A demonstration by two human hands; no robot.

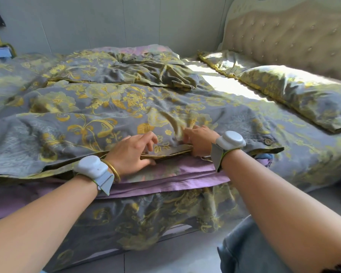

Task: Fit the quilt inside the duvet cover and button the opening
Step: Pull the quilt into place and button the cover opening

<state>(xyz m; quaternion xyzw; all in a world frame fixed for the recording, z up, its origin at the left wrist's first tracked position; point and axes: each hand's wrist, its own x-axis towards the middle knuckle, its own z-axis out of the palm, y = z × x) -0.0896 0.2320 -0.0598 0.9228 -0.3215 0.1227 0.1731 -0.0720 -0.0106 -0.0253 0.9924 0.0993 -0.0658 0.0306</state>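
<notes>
The grey duvet cover [98, 115] with yellow flowers lies spread over the bed, its open edge toward me. A purple quilt [165, 178] sticks out below that edge. My left hand [130, 152] rests at the opening with its thumb under the top hem and its fingers spread above. My right hand [200, 139] pinches the hem of the cover just to the right; its fingertips are blurred. A dark button [267, 141] shows on the cover's right corner, fastened or not I cannot tell.
Two pillows [295, 91] in matching fabric lie at the right by a tufted beige headboard [283, 36]. A matching bedsheet [146, 219] hangs down the bed's front to the grey floor [175, 257]. A wall runs behind the bed.
</notes>
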